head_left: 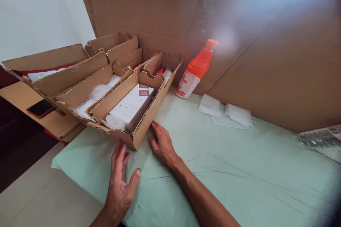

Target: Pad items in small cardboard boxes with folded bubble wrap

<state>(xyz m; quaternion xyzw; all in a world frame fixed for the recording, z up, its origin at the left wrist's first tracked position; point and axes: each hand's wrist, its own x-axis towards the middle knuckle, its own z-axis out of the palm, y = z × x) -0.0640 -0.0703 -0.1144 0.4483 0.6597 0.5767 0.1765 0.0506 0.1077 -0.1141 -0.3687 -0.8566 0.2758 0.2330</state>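
Observation:
Two bare hands flank the near corner of an open cardboard box (145, 124). My left hand (121, 181) is open at the box's near end, fingertips at or close to the cardboard, thumb spread. By the right side wall, my right hand (162, 143) is open too, its fingers resting low against or beside the cardboard. Inside this box lie a white printed carton (130, 104) and some bubble wrap (114, 122). A neighbouring cardboard box (80, 87) to the left holds a bubble-wrapped item (99, 94).
An orange bottle (194, 69) with a white label leans against a tall cardboard panel (253, 53). Folded bubble wrap (238, 113) lies on the pale green sheet (239, 170). A phone (40, 108) rests on cardboard at the left. Crinkled clear plastic (319, 140) is at the right.

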